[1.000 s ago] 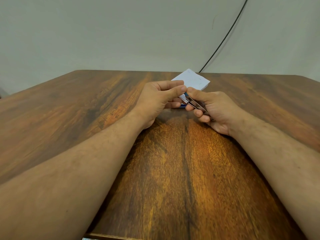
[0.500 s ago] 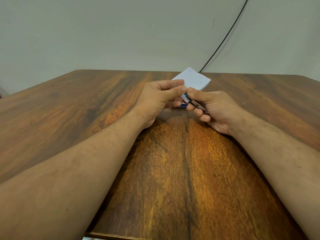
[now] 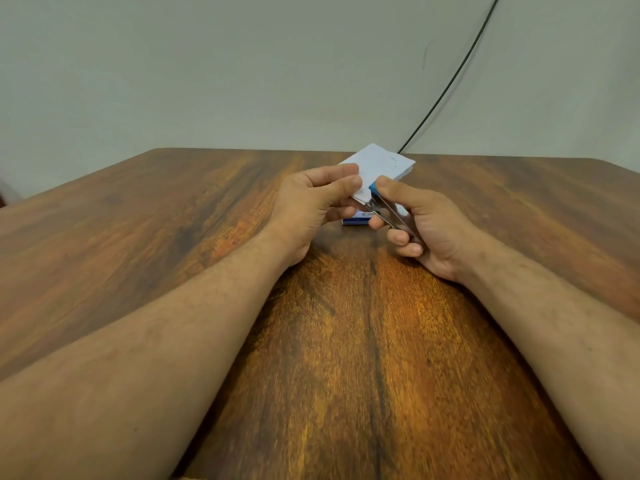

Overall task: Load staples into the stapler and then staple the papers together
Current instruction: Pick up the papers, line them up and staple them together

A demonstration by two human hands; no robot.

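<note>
The wooden table [image 3: 138, 244] has a dark brown grain and fills most of the head view; behind it stands a plain pale wall [image 3: 207, 64].

From the lower left, the left forearm reaches over the table to the left hand [image 3: 311, 206]. Its grip is closed on the papers [image 3: 379, 168]: the thumb lies on top of the near edge and the curled fingers are under it, so the small white stack is pinched between them. The papers are held up above the table, tilted, with the far corner pointing away toward the wall.

Just under the two hands, a small blue and white box [image 3: 355, 220] lies on the table. Only its near side shows between the fingers, and I cannot read what is printed on it.

To the right of the papers is the stapler [image 3: 388, 211], a small one with a blue front tip and shiny metal body. Its blue tip is at the near right corner of the papers and touches them. The right hand [image 3: 426, 226] has its grip around the stapler: the thumb presses on top near the blue tip, and the other fingers are curled under the metal body. The right forearm goes out to the lower right.

On the far right, a thin black cable [image 3: 450, 81] runs down the wall behind the table edge.
</note>
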